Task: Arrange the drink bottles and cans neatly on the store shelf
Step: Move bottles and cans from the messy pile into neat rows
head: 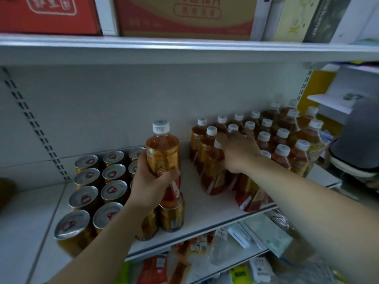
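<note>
My left hand (150, 182) grips an amber tea bottle (163, 152) with a white cap, held upright above the gold cans (93, 190) that stand in rows on the left of the white shelf (202, 203). My right hand (239, 153) reaches into the block of matching tea bottles (283, 136) on the right, its fingers curled round the neck of a front bottle (213, 171). A strip of bare shelf lies between the cans and the bottles.
Red and brown cartons (185, 16) fill the shelf above. The shelf below holds snack packets and a clear bottle (219, 249). White boxes and a dark bag (356, 144) sit past the right end of the shelf.
</note>
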Demonstrator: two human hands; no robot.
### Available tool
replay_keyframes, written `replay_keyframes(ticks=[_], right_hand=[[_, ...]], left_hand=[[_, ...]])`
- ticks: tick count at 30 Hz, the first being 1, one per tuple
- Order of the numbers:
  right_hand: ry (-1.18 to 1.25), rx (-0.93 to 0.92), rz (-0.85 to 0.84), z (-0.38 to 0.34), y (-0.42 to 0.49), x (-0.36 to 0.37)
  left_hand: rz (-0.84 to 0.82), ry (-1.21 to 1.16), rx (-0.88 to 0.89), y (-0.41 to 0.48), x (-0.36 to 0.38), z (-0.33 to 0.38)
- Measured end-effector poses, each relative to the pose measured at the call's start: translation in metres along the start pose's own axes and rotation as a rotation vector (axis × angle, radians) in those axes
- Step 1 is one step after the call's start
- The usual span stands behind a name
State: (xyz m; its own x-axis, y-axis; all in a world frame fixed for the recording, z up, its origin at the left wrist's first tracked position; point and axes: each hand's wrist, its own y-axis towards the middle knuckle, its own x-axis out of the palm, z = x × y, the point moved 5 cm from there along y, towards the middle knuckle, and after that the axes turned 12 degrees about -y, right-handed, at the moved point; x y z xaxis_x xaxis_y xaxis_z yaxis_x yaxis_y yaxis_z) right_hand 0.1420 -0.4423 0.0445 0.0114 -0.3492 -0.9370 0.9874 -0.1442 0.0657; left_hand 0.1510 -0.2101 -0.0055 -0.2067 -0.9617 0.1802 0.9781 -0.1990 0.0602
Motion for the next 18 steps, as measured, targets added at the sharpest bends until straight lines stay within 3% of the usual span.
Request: replay_keyframes(ticks=[5,12,14,18], right_hand=[[-0.062,0.004,0.01,-0.001,-0.001,0.001],[0.151,0.056,-0.03,0.055,-0.019,-0.011],[0.155,0.075,-0.03,0.083,-0.021,-0.007],[0.214,0.117,-0.185,0.117,-0.022,0.019]], left_hand=[[0.018,0.011,0.01,-0.002,0.003,0.005],[-0.023,0.061,0.158,-0.027,0.04,0.036],[-0.082,0.051,0.144,-0.038,0.06,0.027],[-0.107,0.052,0.08,-0.054,0.098,-0.02]])
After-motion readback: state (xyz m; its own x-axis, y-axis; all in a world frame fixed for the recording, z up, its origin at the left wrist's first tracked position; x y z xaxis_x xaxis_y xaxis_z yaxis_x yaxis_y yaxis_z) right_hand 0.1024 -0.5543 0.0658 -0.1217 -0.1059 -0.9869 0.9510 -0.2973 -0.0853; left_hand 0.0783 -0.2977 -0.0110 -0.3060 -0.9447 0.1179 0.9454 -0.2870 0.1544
